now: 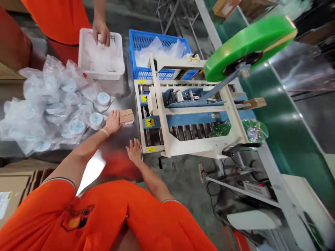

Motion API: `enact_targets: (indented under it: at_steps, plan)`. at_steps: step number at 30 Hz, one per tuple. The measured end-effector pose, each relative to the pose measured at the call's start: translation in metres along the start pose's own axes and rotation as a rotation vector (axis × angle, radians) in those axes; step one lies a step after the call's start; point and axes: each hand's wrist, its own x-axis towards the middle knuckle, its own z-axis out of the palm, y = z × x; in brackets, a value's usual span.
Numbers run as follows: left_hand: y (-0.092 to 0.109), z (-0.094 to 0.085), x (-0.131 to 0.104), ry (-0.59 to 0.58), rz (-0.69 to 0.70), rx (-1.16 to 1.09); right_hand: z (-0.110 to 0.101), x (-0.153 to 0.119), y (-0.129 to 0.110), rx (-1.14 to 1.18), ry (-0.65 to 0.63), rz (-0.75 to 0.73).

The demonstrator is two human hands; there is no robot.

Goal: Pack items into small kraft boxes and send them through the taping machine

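1. My left hand (113, 122) reaches forward from the lower left, forearm stretched out over the table, a pale band (105, 132) around the wrist. It's closed on the left end of a small cardboard box (127, 116), which lies flat just short of the machine.
2. The right hand (134, 150) is holding nothing. Elbow bent, forearm angled up and inward, fingers loosely spread right by the table's edge, near the machine's corner. I've got both arms coming out of short orange sleeves.
3. Surface: a shiny metal table (121, 141) — reflective enough to throw back a smear of orange and a bright white glare patch. Its left side is heaped with clear plastic bags (52, 101), several showing round pale-blue labels (76, 127).
4. Far side of the table: a white basket (101, 75) with a co-worker's hand (101, 33) dipping into it, and next to that a blue crate (138, 74) stuffed with clear plastic.
5. To the right sits a cream-and-blue roller machine (188, 148) with yellow stickers, and a big green tape roll (246, 45) on an arm above it.
6. Rest of the room: a long green conveyor belt (282, 118) beyond the machine, grey floor (180, 181) with loose cables, and stacked cardboard (15, 181) at lower left — pretty busy corner.
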Motion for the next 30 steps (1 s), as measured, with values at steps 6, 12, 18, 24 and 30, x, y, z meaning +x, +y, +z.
enact_targets:
  at_steps: [6, 12, 18, 24, 30]
  plan:
    - [0.078, 0.048, 0.118, -0.007, 0.092, -0.295, 0.011, -0.003, 0.014, -0.038, -0.013, -0.021]
    - [0.146, 0.065, 0.100, 0.032, 0.131, -0.489, 0.008, 0.002, 0.017, 0.005, 0.042, -0.053]
    - [0.080, -0.008, -0.142, 0.187, 0.171, -0.379, -0.022, 0.001, 0.001, -0.063, 0.045, 0.013]
    - [0.009, -0.108, -0.387, 0.796, -0.719, 0.030, -0.036, 0.039, -0.128, 0.212, -0.143, -0.346]
    - [-0.007, -0.136, -0.471, 0.917, -1.456, -0.089, -0.013, 0.015, -0.357, 0.224, -0.378, -0.977]
